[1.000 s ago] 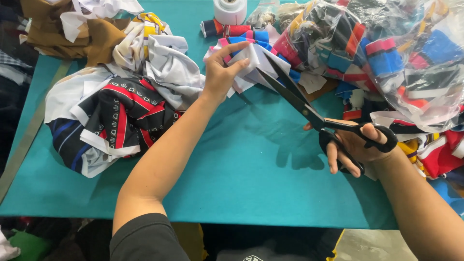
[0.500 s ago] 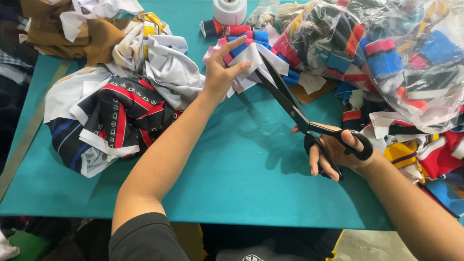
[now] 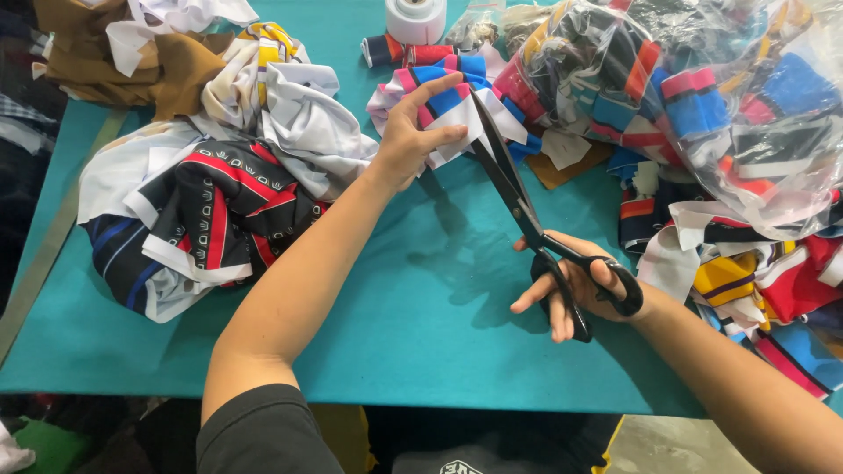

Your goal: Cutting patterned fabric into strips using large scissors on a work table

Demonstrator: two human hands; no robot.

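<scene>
Pinching and cutting over the teal table [image 3: 421, 351].
Right hand [image 3: 584, 285] closed through the handles of black scissors [image 3: 527, 215], blades nearly together; left hand [image 3: 413, 132] clamped on a white, pink and blue fabric strip [image 3: 457, 114] at the blade tips.

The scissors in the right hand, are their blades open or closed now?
Nearly closed. The black scissors show one narrow dark blade line ending at the cloth piece held by the left hand; right hand grips the handles.
</scene>
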